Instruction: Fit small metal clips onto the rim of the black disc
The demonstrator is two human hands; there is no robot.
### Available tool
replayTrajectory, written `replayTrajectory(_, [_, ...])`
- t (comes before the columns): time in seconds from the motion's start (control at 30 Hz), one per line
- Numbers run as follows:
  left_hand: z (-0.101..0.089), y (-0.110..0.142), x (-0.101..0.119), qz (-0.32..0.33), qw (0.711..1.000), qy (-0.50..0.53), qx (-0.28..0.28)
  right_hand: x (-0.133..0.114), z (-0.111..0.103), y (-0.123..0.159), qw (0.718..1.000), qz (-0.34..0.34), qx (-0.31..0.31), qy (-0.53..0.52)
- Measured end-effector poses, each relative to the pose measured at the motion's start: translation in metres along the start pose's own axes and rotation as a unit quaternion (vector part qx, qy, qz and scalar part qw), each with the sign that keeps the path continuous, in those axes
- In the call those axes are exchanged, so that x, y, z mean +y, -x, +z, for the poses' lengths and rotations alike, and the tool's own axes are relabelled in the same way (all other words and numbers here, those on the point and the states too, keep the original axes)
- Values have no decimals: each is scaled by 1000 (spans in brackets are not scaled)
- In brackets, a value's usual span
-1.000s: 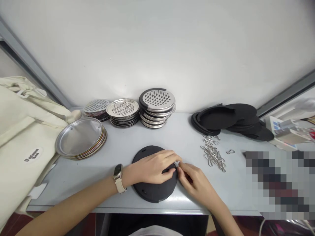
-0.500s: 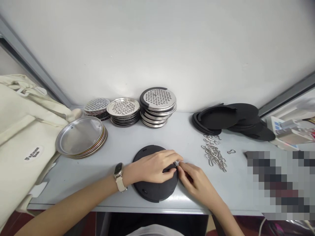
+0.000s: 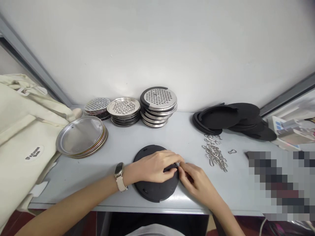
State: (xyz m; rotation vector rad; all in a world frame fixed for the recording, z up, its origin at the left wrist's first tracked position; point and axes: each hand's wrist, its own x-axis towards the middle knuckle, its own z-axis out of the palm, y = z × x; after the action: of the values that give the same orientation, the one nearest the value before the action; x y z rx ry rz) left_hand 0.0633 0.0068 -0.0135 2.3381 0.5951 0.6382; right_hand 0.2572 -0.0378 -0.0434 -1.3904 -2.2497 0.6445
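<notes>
Black disc (image 3: 155, 190) half under left hand (image 3: 154, 167); both hands' fingers (image 3: 183, 170) pinched together, tiny part barely visible.

Matt black disc (image 3: 152, 191), shiny perforated metal plates (image 3: 158, 98)

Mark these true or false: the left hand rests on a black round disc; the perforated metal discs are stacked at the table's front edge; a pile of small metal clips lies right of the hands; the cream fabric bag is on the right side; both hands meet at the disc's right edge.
1. The left hand rests on the black round disc. True.
2. The perforated round metal discs are stacked at the grey table's front edge. False: they stand at the back, by the wall.
3. A pile of small metal clips lies right of the hands. True.
4. The cream fabric bag is on the right. False: it is on the left.
5. The right hand meets the left at the disc's right edge. True.
</notes>
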Motion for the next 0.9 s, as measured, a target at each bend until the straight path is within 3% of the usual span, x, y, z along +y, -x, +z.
replayTrajectory(0.9, [-2,2,1,-15,1000,-27,1,-1,0,2,999,25,7,-47])
